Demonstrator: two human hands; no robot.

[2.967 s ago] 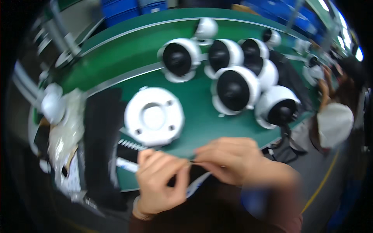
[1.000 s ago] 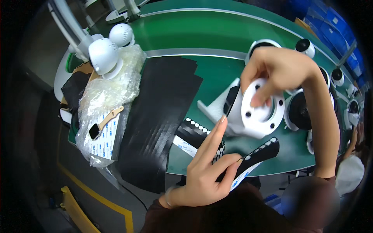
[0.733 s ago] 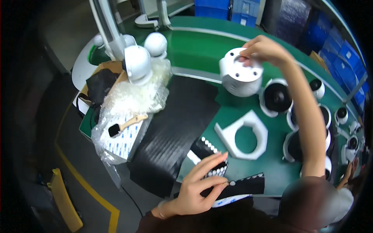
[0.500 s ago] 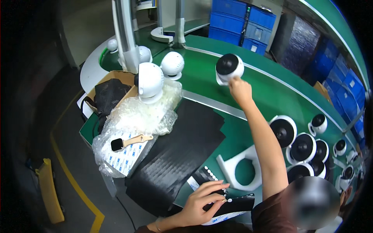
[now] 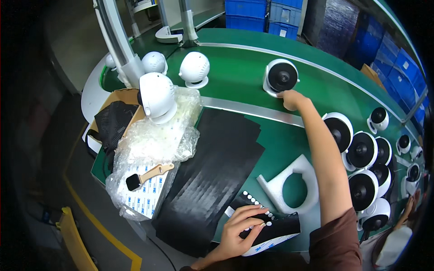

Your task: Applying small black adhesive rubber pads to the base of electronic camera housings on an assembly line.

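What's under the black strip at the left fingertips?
A white layer with blue print shows along the lower edge of the black strip. Whatever lies further underneath is hidden by the strip and left hand.

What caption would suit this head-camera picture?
Right hand at the base of a black-faced white device; left hand holding a white-dotted black strip.

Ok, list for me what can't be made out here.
In the head view:
Right hand: some fingers are hidden by the hand itself; grip or mere touch on the camera is unclear.
Left hand: covers part of the strip; too small to tell whether it pinches anything.
Carton: contents hidden by the black mesh.
Co-worker's hands: small, blurred at the right rim.
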